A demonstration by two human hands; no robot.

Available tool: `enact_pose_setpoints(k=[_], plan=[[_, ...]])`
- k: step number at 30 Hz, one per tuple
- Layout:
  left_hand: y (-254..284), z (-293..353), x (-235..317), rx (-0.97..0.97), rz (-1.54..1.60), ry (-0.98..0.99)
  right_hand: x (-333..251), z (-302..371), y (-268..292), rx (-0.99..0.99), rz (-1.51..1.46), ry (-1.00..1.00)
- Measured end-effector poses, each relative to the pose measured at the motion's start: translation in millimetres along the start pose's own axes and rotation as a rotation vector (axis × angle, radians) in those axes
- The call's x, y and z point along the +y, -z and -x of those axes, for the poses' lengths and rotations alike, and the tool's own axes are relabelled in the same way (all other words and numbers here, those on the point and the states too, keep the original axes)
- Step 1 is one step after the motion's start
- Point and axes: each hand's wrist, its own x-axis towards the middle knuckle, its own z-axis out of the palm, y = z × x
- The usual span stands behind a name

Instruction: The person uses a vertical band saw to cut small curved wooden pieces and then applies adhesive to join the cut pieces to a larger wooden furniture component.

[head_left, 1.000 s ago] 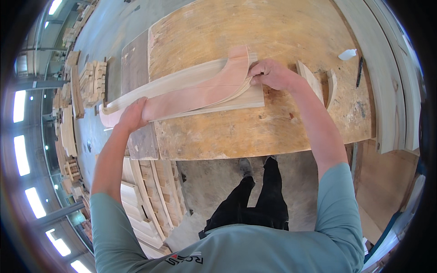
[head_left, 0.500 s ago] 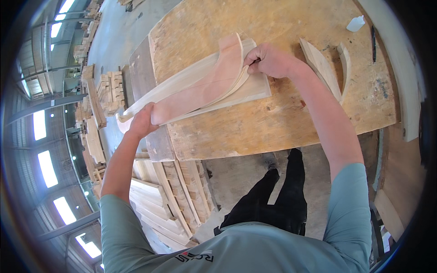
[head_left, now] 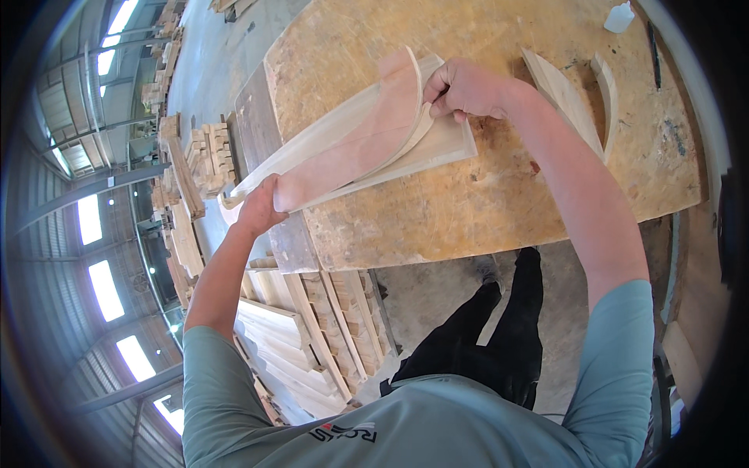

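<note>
A thin pinkish curved template lies along a pale wooden board on the worktable, its hooked end pointing away from me. My left hand is closed round the left end of the template and the wood under it. At the other end, my right hand pinches thumb and fingers together beside the template's inner curve. Whatever sits in that pinch is too small or hidden to make out. The right hand's lower fingers are curled just above the board's end.
Two cut wooden pieces, one wedge-like and one bowed, lie right of my right hand. Beyond them are a white bottle and a dark slim stick. Stacked timber stands below the table's left end.
The whole view has shifted, so table and work appear further right and slightly higher. Both hands keep their places on the work; the right hand's lower fingers look a little less curled.
</note>
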Motion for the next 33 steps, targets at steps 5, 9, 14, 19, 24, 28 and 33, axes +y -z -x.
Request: enact_pose_setpoints(k=[5, 9, 14, 19, 24, 28, 33], plan=[[2, 0, 5, 0.019, -0.041, 0.006, -5, 4, 2, -0.004, 0.024, 0.012], [1, 0, 6, -0.002, -0.027, 0.034, -17, 10, 1, -0.008, 0.112, 0.021], [-3, -1, 1, 0.006, -0.044, 0.020, -19, 8, -3, 0.000, 0.188, 0.004], [-4, 1, -2, 0.033, -0.039, -0.013, -18, 14, -3, 0.005, 0.191, 0.035], [0, -1, 0, 0.025, -0.038, -0.036, -10, 11, -2, 0.006, 0.177, 0.028], [-1, 0, -1, 0.015, -0.042, -0.027, -10, 12, -2, 0.001, 0.183, 0.020], [-3, 1, -4, 0.029, -0.048, -0.021, -14, 15, -4, 0.008, 0.191, 0.038]])
